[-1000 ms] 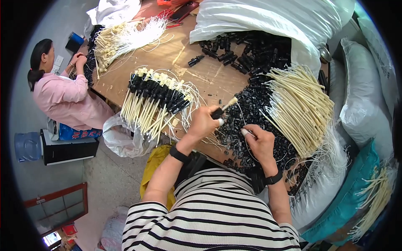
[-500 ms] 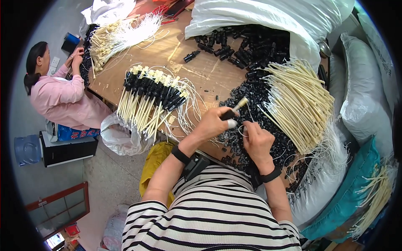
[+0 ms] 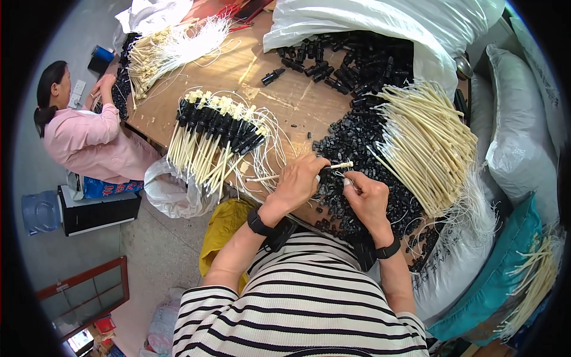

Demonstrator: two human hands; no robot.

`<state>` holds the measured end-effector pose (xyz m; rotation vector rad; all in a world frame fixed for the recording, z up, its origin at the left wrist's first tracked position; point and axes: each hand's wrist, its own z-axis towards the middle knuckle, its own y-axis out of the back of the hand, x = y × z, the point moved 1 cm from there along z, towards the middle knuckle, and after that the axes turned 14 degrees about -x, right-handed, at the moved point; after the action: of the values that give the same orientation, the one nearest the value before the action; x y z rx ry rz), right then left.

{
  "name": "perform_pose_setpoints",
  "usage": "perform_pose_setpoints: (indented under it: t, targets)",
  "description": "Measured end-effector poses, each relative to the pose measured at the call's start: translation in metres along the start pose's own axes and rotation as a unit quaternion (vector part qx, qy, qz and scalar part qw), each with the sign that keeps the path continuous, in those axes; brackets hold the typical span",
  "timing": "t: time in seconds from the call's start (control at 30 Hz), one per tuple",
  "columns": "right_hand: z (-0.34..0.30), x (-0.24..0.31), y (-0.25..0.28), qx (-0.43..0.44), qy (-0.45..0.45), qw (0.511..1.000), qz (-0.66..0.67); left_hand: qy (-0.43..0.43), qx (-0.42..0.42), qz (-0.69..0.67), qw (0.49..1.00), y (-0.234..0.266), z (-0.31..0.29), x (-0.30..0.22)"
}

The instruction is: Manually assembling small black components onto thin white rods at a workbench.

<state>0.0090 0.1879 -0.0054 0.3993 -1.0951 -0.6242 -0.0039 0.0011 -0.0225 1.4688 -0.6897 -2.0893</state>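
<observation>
My left hand [image 3: 299, 180] is closed round a thin cream stick [image 3: 341, 165]; its tip points right and its tail sticks out to the left of my fist. A dark part, mostly hidden by my fingers, sits on the stick. My right hand [image 3: 369, 200] pinches a thin white string [image 3: 339, 174] just below the stick's tip. Beneath both hands spreads a heap of small black plastic pieces [image 3: 339, 140]. To the left lies a row of cream sticks fitted with black sleeves [image 3: 205, 125], their strings trailing right.
A bundle of bare cream sticks [image 3: 425, 149] lies right of the heap. Larger black sleeves [image 3: 375, 65] spill from a white sack [image 3: 357, 21] on the wooden table [image 3: 262, 65]. A person in pink [image 3: 89, 134] works at the far left. Filled sacks [image 3: 520, 119] stand along the right.
The stick has turned from slanting up to nearly level, and its tail now shows left of my left hand. My left hand has rolled over and shifted slightly left. The right hand stays close by.
</observation>
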Motion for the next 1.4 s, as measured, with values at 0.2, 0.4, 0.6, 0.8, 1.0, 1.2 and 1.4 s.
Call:
perform_pose_setpoints:
  t: [0.2,0.4,0.6,0.8,1.0,1.2,1.4]
  targets:
    - [0.000,0.000,-0.002,0.022,0.009,1.000,-0.005,0.013,0.035,-0.004,0.999,0.001,-0.001,-0.008]
    - [-0.003,0.000,-0.006,0.052,0.019,0.998,0.024,0.027,0.068,-0.038,0.997,-0.002,-0.006,-0.005]
    - [-0.003,0.006,-0.005,0.117,0.012,0.990,0.075,0.085,0.218,-0.089,0.968,0.015,0.011,-0.009]
    - [0.002,0.014,-0.001,0.114,0.053,0.991,0.052,0.077,0.125,-0.220,0.964,0.012,0.007,-0.007]
    - [0.001,0.011,-0.003,0.078,0.047,0.995,0.038,-0.003,-0.023,-0.183,0.983,0.016,0.006,-0.007]
    - [-0.002,0.012,-0.010,0.099,0.039,0.988,0.111,-0.056,-0.067,-0.249,0.965,0.013,0.005,-0.007]
    - [-0.007,-0.007,-0.013,0.023,-0.085,0.993,0.077,0.205,-0.105,-0.026,0.973,0.008,0.040,0.013]
